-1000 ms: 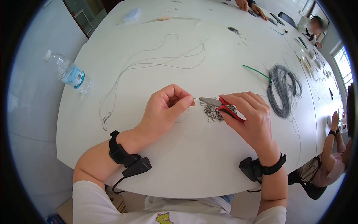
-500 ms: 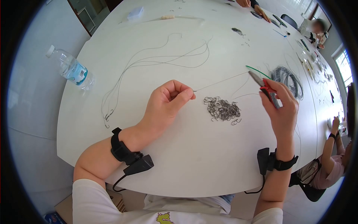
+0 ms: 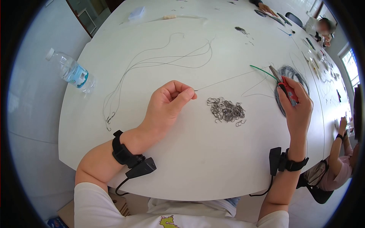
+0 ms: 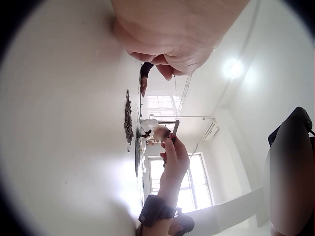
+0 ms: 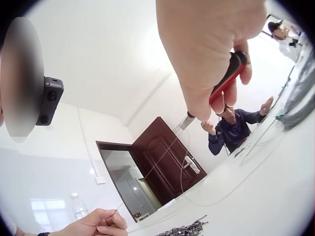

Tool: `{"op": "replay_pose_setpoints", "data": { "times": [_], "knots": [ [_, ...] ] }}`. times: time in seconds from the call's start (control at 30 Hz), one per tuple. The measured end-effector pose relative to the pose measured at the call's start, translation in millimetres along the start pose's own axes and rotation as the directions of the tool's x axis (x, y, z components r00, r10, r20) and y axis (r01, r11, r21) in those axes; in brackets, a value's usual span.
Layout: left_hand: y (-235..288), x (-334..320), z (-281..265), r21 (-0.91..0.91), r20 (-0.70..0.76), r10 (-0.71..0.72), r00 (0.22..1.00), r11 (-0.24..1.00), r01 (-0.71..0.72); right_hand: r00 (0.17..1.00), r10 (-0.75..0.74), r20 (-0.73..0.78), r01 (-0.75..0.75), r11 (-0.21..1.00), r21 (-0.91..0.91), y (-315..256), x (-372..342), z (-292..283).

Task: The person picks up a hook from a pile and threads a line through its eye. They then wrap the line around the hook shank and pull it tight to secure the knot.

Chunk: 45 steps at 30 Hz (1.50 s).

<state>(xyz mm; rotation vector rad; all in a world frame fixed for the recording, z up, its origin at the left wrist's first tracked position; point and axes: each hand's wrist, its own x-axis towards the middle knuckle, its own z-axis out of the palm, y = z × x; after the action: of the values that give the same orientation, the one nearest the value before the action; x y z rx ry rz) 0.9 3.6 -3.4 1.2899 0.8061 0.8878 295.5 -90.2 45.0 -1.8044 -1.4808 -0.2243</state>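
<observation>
Head view: your left hand (image 3: 171, 100) pinches a small dark piece (image 3: 196, 90) between thumb and forefinger above the bench (image 3: 197, 155); your right hand (image 3: 296, 104) grips red-and-black pliers (image 3: 291, 95), and a thin line (image 3: 232, 79) stretches straight between the hands. The fishhooks (image 3: 227, 110) lie heaped between them, in from the bench's near edge; a water bottle (image 3: 79, 77) stands by its left edge. Left wrist view: your left fingers curl inward, their grip hidden. Right wrist view: your right fingers wrap the handles.
</observation>
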Motion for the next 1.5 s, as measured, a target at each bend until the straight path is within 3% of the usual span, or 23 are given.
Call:
{"op": "replay_pose_setpoints", "data": {
  "times": [0.23, 0.3, 0.4, 0.53, 0.73, 0.8, 0.83, 0.87, 0.9, 0.93, 0.97, 1.0, 1.07, 1.2, 1.33, 1.5],
  "knots": [
    [-0.5, -0.5, 0.2, 0.003, -0.010, -0.011, 1.000, 1.000, 0.011, 0.999, 0.010, 0.036, -0.011, 1.000, 0.019, 0.9, 0.4, -1.1],
    [1.1, -0.5, 1.2, 0.004, -0.014, -0.012, 1.000, 1.000, 0.012, 0.964, 0.040, 0.262, -0.065, 0.994, 0.090, 10.6, 2.3, -7.9],
    [4.3, -2.9, 2.2, 0.046, -0.003, -0.026, 1.000, 0.999, 0.026, 0.947, 0.141, 0.288, -0.167, 0.983, 0.071, 38.0, 4.7, -14.4],
    [2.9, -6.8, 5.9, 0.122, 0.101, -0.017, 0.995, 0.993, 0.004, 0.971, 0.231, 0.054, -0.225, 0.969, -0.107, 61.4, 5.0, -12.4],
    [4.5, -11.2, 6.7, 0.219, 0.255, -0.076, 0.964, 0.976, 0.019, 0.949, 0.270, 0.160, -0.222, 0.939, -0.264, 72.6, -2.1, 1.4],
    [4.6, -13.8, 8.6, 0.199, 0.280, -0.107, 0.954, 0.979, 0.051, 1.000, 0.014, 0.023, 0.000, 0.856, -0.517, 66.6, -6.7, 8.3],
    [4.9, -15.4, 9.5, 0.202, 0.265, -0.107, 0.958, 0.978, 0.053, 1.000, 0.006, 0.028, 0.009, 0.862, -0.507, 47.7, -4.6, 8.4],
    [5.5, -16.9, 10.6, 0.215, 0.288, -0.127, 0.949, 0.974, 0.065, 0.996, 0.065, 0.060, -0.049, 0.970, -0.239, 21.9, -2.0, 5.2],
    [5.2, -18.5, 11.1, 0.226, 0.309, -0.149, 0.939, 0.971, 0.079, 0.987, 0.113, 0.114, -0.119, 0.992, 0.045, -5.1, -1.4, 4.1],
    [3.8, -19.4, 10.8, 0.234, 0.291, -0.155, 0.944, 0.968, 0.086, 0.968, 0.088, 0.235, -0.149, 0.955, 0.256, -25.6, -6.8, 7.8],
    [1.9, -19.2, 10.4, 0.246, 0.297, -0.134, 0.946, 0.967, 0.060, 0.912, 0.035, 0.410, -0.279, 0.785, 0.553, -38.0, -16.9, 13.9],
    [1.0, -19.3, 9.9, 0.258, 0.307, -0.116, 0.944, 0.966, 0.035, 0.804, 0.028, 0.593, -0.455, 0.670, 0.586, -58.9, -23.1, 11.3],
    [3.0, -19.1, 9.4, 0.287, 0.295, -0.100, 0.950, 0.958, 0.012, 0.691, -0.055, 0.721, -0.540, 0.624, 0.565, -76.4, -34.2, 15.0],
    [-3.6, -17.3, 12.8, 0.286, 0.247, 0.025, 0.969, 0.953, -0.098, 0.698, -0.067, 0.713, -0.505, 0.660, 0.557, -69.9, -48.6, 37.2],
    [-1.8, -17.9, 13.2, 0.329, 0.262, -0.001, 0.965, 0.940, -0.088, 0.757, -0.073, 0.649, -0.421, 0.705, 0.571, -66.7, -49.7, 42.6],
    [-6.5, -18.6, 14.8, 0.254, 0.243, 0.028, 0.970, 0.963, -0.091, 0.697, -0.015, 0.717, -0.528, 0.665, 0.528, -64.8, -49.5, 42.6]
  ]
}}
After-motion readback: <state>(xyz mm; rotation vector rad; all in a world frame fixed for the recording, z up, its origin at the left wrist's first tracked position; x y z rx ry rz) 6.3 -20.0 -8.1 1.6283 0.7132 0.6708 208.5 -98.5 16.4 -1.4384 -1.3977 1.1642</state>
